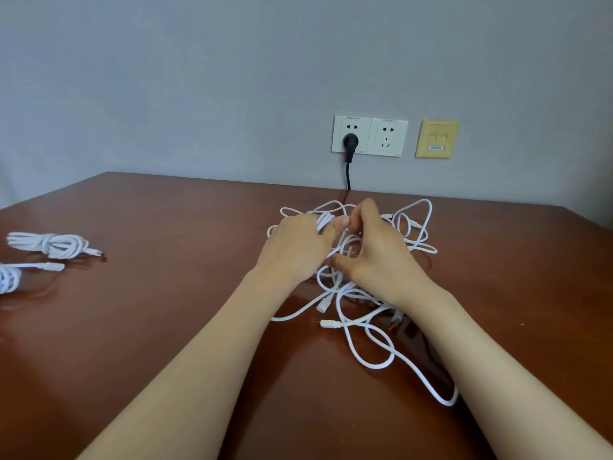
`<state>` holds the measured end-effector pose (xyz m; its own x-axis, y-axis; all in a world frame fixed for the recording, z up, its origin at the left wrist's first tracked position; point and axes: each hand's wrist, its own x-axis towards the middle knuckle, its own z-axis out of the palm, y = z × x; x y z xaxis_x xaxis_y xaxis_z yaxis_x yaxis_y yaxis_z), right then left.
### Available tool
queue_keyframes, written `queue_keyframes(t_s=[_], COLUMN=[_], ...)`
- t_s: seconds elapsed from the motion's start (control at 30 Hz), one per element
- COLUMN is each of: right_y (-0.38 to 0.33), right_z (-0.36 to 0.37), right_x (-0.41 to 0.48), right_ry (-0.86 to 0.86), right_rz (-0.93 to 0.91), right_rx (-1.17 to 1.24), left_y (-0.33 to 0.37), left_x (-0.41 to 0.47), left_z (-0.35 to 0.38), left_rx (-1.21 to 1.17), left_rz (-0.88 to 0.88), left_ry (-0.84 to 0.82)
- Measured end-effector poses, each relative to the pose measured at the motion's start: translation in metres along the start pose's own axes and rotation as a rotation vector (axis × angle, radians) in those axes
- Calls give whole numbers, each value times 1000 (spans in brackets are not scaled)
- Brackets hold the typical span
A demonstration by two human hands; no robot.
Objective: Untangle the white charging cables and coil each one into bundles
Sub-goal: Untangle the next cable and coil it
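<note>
A tangle of white charging cables (371, 327) lies on the brown table (166, 327), right of centre. My left hand (295, 250) sits on the top of the tangle and its fingers curl around a bunch of cable strands. Just to the right, my right hand (374, 250) pinches a strand between thumb and fingers. Loose loops spread behind and in front of both hands, with plug ends near the front. Two coiled white bundles lie at the far left: one bundle (53, 245) further back, another bundle (13, 275) cut off by the frame's edge.
A black plug (349, 142) sits in a white wall socket behind the table, and its black cord drops to the table's back edge. A second socket and a yellow wall plate (437, 139) are beside it. A dark object lies under my right forearm.
</note>
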<state>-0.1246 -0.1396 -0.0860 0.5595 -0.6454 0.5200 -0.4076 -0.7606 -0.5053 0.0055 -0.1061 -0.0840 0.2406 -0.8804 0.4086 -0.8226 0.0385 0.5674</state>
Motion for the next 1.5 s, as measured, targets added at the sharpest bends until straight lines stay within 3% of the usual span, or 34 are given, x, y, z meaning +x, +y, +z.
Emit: queue_keyframes(t_s=[0.23,0.37,0.5,0.83,1.0,1.17,1.27,1.4,1.5], right_y=[4,2,5,8,3,14,17,16,4], right_z=[-4,-11,-16,-23,-25,-35,-36,-28,-26], right_x=[1,0,1,6,7,4,3,4,5], right_ry=[-67,-163,-240,-26,142,270,248,166,292], right_rz=[15,2,50,219,272,460,515,366,184], right_rx=[12,17,97,240,-20,-255,-300,-399,-106], left_y=[-2,-3,-13,-13,-5,-10,-13,-14,-9], left_x=[-5,-3,-4,1,2,10,11,9,6], left_z=[-2,-10,-18,-20,-16,-30,-30,-16,-11], left_rx=[-209,-305,-481,-910,-1109,-1424,-1304,-1028,-906], left_rz=[-75,-36,-132,-254,-268,-318,-323,-293,-249], left_ry=[-426,-593,-719,-497,-377,-142,-47,-14,-59])
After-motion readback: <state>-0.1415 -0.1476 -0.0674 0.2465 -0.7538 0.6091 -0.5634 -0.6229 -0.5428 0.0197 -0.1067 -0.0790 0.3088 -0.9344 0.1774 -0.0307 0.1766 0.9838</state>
